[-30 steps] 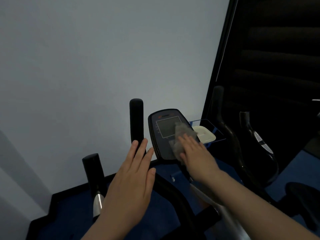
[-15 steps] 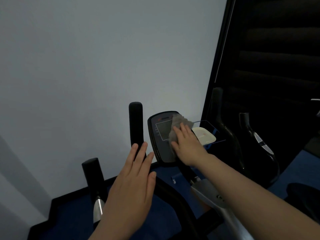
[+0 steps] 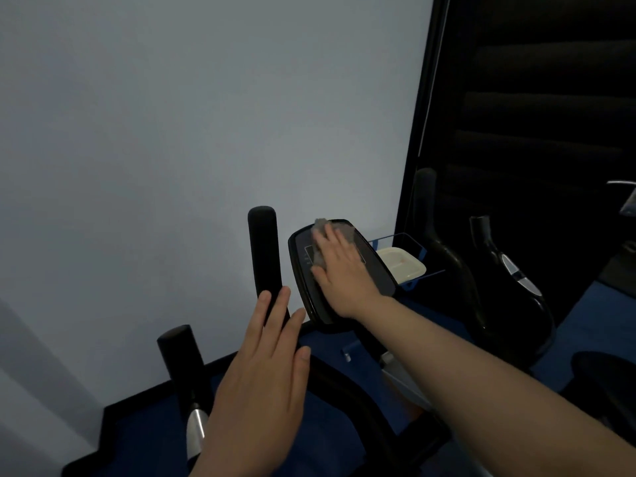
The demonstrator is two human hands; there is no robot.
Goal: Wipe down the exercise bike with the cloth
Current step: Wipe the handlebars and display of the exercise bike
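- The left hand (image 3: 256,380) is nearest the camera, flat and released, fingers straight and close together, holding nothing; its fingertips overlap the base of the upright black handlebar post (image 3: 264,256) of the exercise bike (image 3: 347,383).
- To the left of that hand stands a shorter black grip (image 3: 181,359) with a silver section below it.
- Beyond and to the right of the left hand, the right hand (image 3: 339,266) lies flat on the bike's console (image 3: 382,273), fingers straight, pressing the cloth (image 3: 320,235) against the screen.
- The grey cloth sits under the right palm and fingers, bunched at the console's upper part, with its edges showing past the fingertips and along the thumb side.
- Just right of the right hand, behind the console, a cream-coloured tray (image 3: 402,263) sits in a blue-edged holder.
- Further right stands another dark machine (image 3: 509,277) on the blue floor (image 3: 585,325).
- Beyond both hands rises a plain pale wall (image 3: 206,115), bordered on the right by a dark panel (image 3: 533,98).
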